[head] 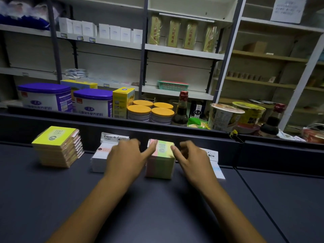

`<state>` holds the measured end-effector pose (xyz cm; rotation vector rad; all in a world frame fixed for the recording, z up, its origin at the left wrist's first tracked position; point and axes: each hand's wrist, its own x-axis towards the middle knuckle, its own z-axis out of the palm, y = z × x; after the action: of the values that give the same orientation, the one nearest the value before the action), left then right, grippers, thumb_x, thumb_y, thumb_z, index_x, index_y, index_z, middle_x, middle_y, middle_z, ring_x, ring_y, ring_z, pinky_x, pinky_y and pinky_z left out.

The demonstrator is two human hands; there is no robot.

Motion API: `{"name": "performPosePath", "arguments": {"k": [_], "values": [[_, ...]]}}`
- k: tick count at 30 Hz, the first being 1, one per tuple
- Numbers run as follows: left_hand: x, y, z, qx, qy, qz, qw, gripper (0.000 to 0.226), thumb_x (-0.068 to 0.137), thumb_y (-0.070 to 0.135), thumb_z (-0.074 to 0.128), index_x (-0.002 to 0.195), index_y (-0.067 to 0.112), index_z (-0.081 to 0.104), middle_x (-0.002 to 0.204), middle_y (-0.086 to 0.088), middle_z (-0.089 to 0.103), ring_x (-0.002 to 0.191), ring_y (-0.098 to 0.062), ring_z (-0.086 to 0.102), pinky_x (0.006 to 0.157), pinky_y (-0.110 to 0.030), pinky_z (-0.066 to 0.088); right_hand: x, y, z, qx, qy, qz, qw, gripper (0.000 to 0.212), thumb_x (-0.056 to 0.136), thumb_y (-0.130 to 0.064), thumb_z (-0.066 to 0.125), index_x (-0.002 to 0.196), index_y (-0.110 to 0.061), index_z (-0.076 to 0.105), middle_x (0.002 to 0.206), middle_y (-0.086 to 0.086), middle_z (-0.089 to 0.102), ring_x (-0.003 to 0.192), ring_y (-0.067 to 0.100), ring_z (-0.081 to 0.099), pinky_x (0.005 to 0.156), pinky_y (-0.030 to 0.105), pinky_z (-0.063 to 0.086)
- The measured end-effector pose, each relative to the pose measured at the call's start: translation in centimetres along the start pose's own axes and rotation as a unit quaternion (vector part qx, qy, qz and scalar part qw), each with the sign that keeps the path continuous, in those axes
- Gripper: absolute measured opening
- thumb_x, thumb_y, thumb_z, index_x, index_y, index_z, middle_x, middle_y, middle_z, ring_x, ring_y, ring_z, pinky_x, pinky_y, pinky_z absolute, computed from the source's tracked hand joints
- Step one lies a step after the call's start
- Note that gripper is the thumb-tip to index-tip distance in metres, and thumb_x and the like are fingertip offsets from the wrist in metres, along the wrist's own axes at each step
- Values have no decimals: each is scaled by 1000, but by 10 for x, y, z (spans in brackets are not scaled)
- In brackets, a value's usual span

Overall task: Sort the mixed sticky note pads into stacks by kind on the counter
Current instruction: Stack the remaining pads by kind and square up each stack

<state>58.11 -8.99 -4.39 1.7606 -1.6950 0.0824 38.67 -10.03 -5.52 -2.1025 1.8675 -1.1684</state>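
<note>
Both hands flank the pink-and-green stack (pixel 160 162) mid-tabletop (pixel 157 207): left hand (pixel 125 159) and right hand (pixel 192 160) loosely spread, fingertips touching its sides, gripping nothing. Yellow stack (pixel 57 146) stands far left, white stack (pixel 100 159) between them.

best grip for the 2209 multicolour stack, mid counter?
Grip the 2209 stack by its left and right side faces, coming from above and the front. It is a tall upright block with flat sides, and both hands already flank it; the white stack crowds its left.
</note>
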Motion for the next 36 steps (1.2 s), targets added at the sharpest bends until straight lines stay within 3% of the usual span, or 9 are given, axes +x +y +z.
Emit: {"name": "performPosePath", "arguments": {"k": [4, 13, 17, 20, 23, 26, 30, 33, 36], "values": [[-2, 5, -4, -55, 147, 143, 977, 37, 90, 53, 48, 94, 22, 68, 89, 7, 64, 82, -13, 58, 63, -28, 46, 3, 8, -13, -74, 80, -79, 991, 38, 95, -50, 54, 120, -21, 55, 112, -5, 59, 104, 12, 55, 82, 29, 49], [-25, 52, 14, -76, 119, 330, 933, 21, 90, 27, 52, 96, 14, 68, 94, -1, 59, 85, -17, 57, 72, -30, 50, -2, 51, -46, -153, 41, -20, 987, 42, 95, -53, 51, 121, -19, 52, 120, -2, 53, 113, 19, 48, 90, 34, 46], [-44, 89, 32, -94, -34, 241, 966, 26, 93, 37, 47, 102, 19, 63, 102, 3, 56, 93, -17, 59, 77, -37, 51, -11, 85, -73, -141, -12, 6, 990, 43, 92, -54, 55, 118, -20, 53, 115, -2, 52, 111, 19, 50, 89, 35, 47], [-51, 122, 48, -10, -116, 133, 984, 37, 97, 42, 44, 118, 14, 56, 116, -4, 54, 108, -25, 57, 88, -39, 49, -10, 109, -85, -94, -68, 52, 992, 47, 91, -56, 58, 118, -18, 56, 114, -1, 57, 108, 18, 57, 84, 30, 45], [-49, 149, 61, 58, -131, 71, 987, 44, 99, 44, 42, 120, 8, 53, 119, -12, 56, 111, -31, 58, 87, -37, 46, -8, 126, -85, -40, -122, 88, 988, 49, 90, -56, 60, 114, -13, 62, 113, 2, 67, 104, 17, 63, 86, 30, 49], [-45, 160, 75, 86, -154, 28, 984, 48, 98, 47, 44, 121, 6, 54, 121, -15, 58, 112, -33, 58, 88, -36, 47, -9, 135, -82, -13, -157, 90, 983, 48, 90, -58, 59, 93, -11, 68, 93, 3, 72, 86, 15, 64, 76, 31, 48], [-45, 159, 91, 66, -148, -6, 987, 55, 94, 55, 47, 120, 8, 53, 120, -13, 61, 111, -32, 59, 85, -36, 48, -10, 139, -72, 32, -161, 81, 983, 59, 90, -57, 58, 71, -2, 63, 68, 12, 66, 59, 12, 48, 60, 30, 37], [-42, 151, 97, -5, -125, -37, 991, 54, 87, 57, 56, 117, 12, 58, 115, -10, 66, 108, -30, 62, 86, -37, 52, -9, 139, -68, 20, -148, 72, 986, 51, 88, -56, 59, 60, -14, 51, 58, -2, 53, 59, 14, 46, 58, 32, 35], [-42, 147, 98, -85, -97, -46, 991, 49, 83, 48, 65, 120, 16, 62, 113, -4, 70, 107, -25, 64, 87, -34, 51, -8, 142, -67, 16, -139, 60, 988, 43, 88, -53, 62, 72, -13, 60, 71, -2, 63, 71, 17, 59, 65, 34, 43]]}}
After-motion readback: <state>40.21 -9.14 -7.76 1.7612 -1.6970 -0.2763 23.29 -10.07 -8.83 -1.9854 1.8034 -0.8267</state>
